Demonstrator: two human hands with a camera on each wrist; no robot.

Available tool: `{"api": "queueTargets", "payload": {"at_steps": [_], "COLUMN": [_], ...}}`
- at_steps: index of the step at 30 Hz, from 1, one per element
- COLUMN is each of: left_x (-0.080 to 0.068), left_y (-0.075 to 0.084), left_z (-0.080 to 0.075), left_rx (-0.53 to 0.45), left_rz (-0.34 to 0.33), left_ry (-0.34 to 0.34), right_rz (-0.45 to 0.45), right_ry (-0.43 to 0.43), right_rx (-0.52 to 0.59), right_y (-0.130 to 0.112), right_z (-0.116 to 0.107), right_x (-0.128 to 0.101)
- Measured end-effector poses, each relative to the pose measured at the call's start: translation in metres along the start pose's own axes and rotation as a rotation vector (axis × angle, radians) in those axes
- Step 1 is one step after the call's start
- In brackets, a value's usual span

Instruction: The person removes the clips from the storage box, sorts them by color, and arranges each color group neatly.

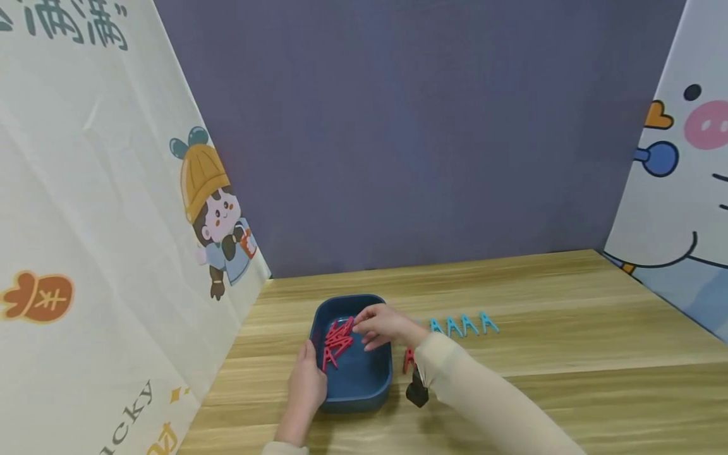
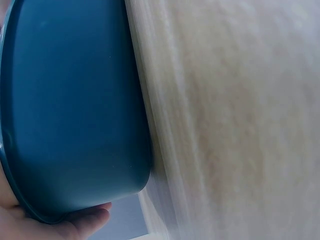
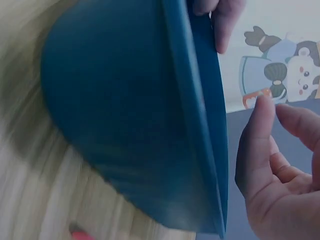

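My left hand (image 1: 308, 378) grips the left side of a dark blue plastic bin (image 1: 358, 404), thumb near the rim; the left wrist view has its fingers (image 2: 92, 220) curled round the bin's corner. Inside the bin, several red clothespins (image 1: 339, 340) lie in a loose heap toward the left. Over the bin's upper right part hovers my right hand (image 1: 383, 325), its fingertips beside the heap. Seen in the right wrist view, thumb and index fingertip (image 3: 287, 112) are bent toward each other with a small gap and nothing between them.
Several light blue clothespins (image 1: 453, 327) stand in a row right of the bin, partly hidden by the right arm. A red clothespin (image 1: 408, 360) lies nearer, beside the bin. A black wrist device (image 1: 418, 393) hangs under the right sleeve. Printed panels (image 1: 114, 253) border the wooden table (image 1: 546, 303).
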State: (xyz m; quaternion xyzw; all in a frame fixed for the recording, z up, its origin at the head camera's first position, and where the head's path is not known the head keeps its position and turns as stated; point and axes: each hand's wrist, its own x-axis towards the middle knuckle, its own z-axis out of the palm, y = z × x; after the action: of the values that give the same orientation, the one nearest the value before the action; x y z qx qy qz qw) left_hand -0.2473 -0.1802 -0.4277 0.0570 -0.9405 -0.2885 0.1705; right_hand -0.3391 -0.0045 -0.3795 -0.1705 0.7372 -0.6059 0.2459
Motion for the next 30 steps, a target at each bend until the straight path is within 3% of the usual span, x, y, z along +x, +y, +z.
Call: {"api": "queueTargets", "payload": {"at_steps": [17,30], "left_x": [0.000,0.000], "left_y": [0.000,0.002], "left_z": [0.001,-0.001], "left_rx": [0.006,0.021], "left_rz": [0.015,0.024], "left_ry": [0.012,0.016], "right_rz": [0.046,0.112], "right_ry": [0.027,0.063], "right_rx": [0.052,0.019], "right_y": [0.013,0.021], "right_z": [0.046,0.060], "right_x": [0.019,0.025]}}
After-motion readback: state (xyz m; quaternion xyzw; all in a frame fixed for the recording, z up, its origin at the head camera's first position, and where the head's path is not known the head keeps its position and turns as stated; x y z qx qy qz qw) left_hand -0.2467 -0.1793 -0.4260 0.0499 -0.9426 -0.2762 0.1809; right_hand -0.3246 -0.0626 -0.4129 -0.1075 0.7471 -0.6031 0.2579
